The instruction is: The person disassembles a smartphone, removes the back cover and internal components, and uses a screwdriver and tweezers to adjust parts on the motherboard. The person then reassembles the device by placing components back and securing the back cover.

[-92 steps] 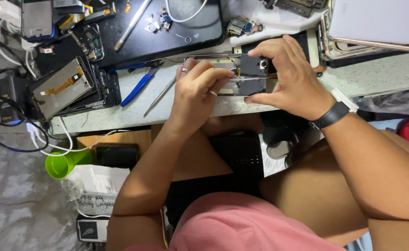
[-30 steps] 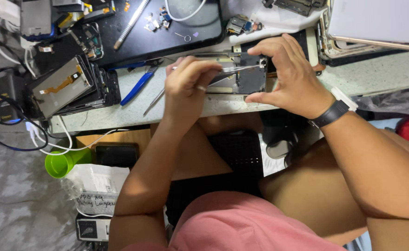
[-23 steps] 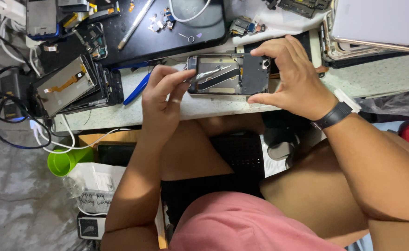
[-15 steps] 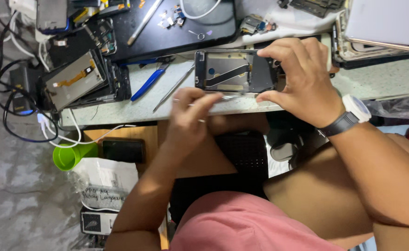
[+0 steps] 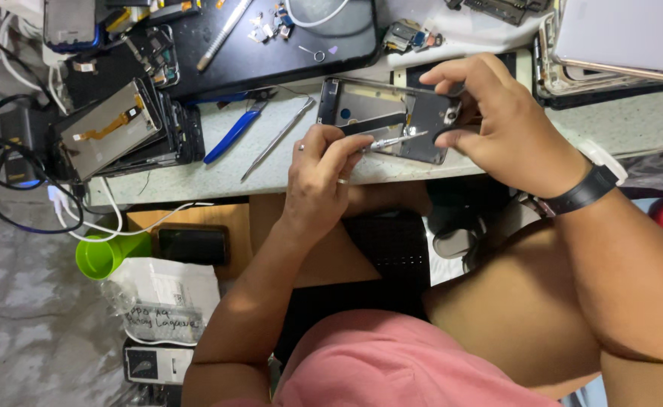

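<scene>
From the head camera, which is the only view, an opened phone frame [image 5: 384,119] lies at the near edge of the pale worktop [image 5: 218,169], its inner side up with metal shielding and a dark lower section showing. The right hand [image 5: 497,120] is curled around the frame's right end, thumb and fingers closed on its edges so that it is pinned in place. The left hand [image 5: 320,169] is closed in a pinch on a thin metal tool [image 5: 395,140], whose tip rests on the frame's interior near its lower right part; whether it is tweezers or a fine pick is too small to tell. To the left on the worktop lie blue-handled pliers [image 5: 233,132] and a slim metal spudger [image 5: 278,138], both apart from the hands, and farther left sits a stack of phone screens [image 5: 113,132]. A black mat [image 5: 271,45] behind them carries small loose parts. Below the worktop's edge a green cup [image 5: 105,255] is visible. Judging by the pose, the step in hand is fine work inside the frame, and the next move calls for a steady tip and a firm hold on the frame so it does not slide off the edge.
</scene>
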